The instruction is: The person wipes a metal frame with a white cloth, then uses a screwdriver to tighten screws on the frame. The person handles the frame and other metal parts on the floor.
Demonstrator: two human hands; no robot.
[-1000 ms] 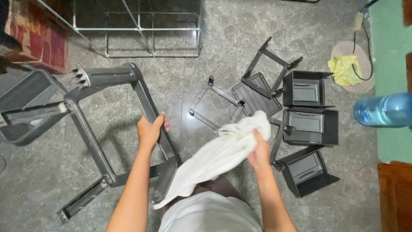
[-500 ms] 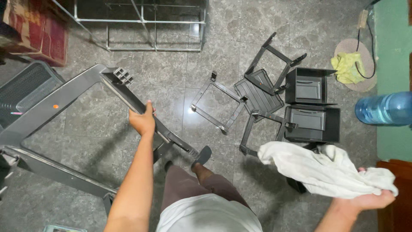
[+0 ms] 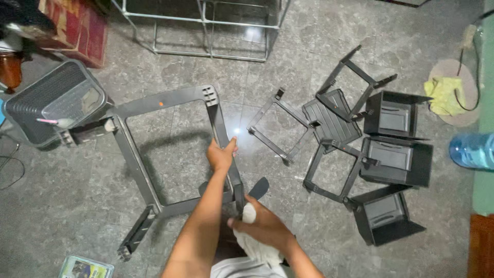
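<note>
Left hand (image 3: 221, 156) wrapped around the right-side bar of a large dark grey plastic rectangular frame (image 3: 135, 160), gripping it about mid-length. Right hand (image 3: 262, 226) closed on a bunched white cloth (image 3: 253, 246), pressing it against the lower end of the same bar, near the frame's bottom corner. Frame lies tilted on the grey stone-tile floor (image 3: 77, 216), one short leg sticking out at its lower left, its upper-left corner close to a dark grey ribbed plastic bin (image 3: 54, 105).

Right of the frame, apart from it: a smaller open dark frame piece (image 3: 280, 131), then a slatted dark panel (image 3: 332, 121) with another frame part (image 3: 355, 77) above it. Further right, three black open-front plastic drawer boxes (image 3: 396, 154) stacked in a rough column, one more small frame (image 3: 332, 172) touching the middle one. Yellow rag (image 3: 443, 95) on a round tan mat (image 3: 460, 90) at the right edge; blue clear water bottle (image 3: 472, 151) below it. Metal wire rack (image 3: 216, 31) at top centre. Red patterned rug (image 3: 77, 31) top left.
</note>
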